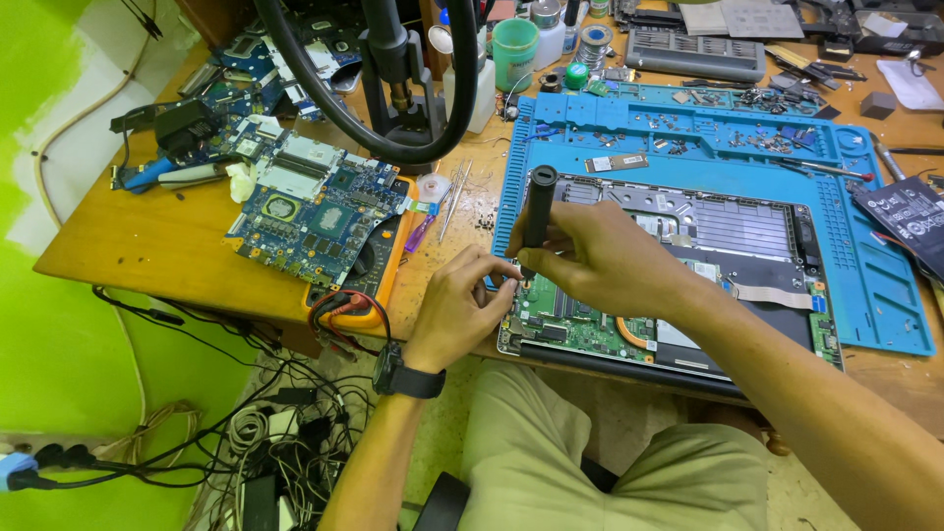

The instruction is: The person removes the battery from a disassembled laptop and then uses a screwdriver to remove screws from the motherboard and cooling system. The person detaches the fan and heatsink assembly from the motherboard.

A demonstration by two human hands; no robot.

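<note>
Right hand (600, 258) clamps the black cylindrical screwdriver (538, 208) nearly upright over the opened laptop's green circuit board (580, 329), while left hand (462, 305), fingers pinched together, touches its tip from the left.

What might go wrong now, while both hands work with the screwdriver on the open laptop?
1. The black electric screwdriver in the right hand stands upright on the green laptop board; if it slips, the tip may scratch the board.
2. The left hand pinches right beside the tip, so it could be poked.
3. The open laptop overhangs the table edge and might tip.
</note>
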